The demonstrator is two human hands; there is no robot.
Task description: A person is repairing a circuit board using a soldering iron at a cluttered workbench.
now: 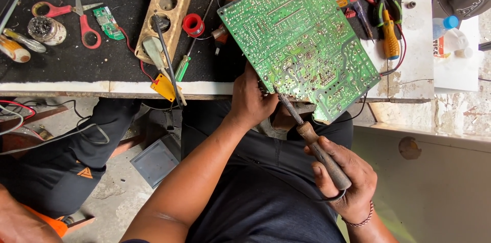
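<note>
Your left hand (251, 101) pinches the board's (299, 38) lower edge; your right hand (343, 181), fingers wrapped tight, holds the iron (312, 141), tip touching the board.

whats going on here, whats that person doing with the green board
A seated person's left hand steadies a large green circuit board, solder side up, at the workbench edge. Their right hand grips a soldering iron, its tip at the board's lower edge. Red-handled scissors and screwdrivers lie on the bench.
</note>
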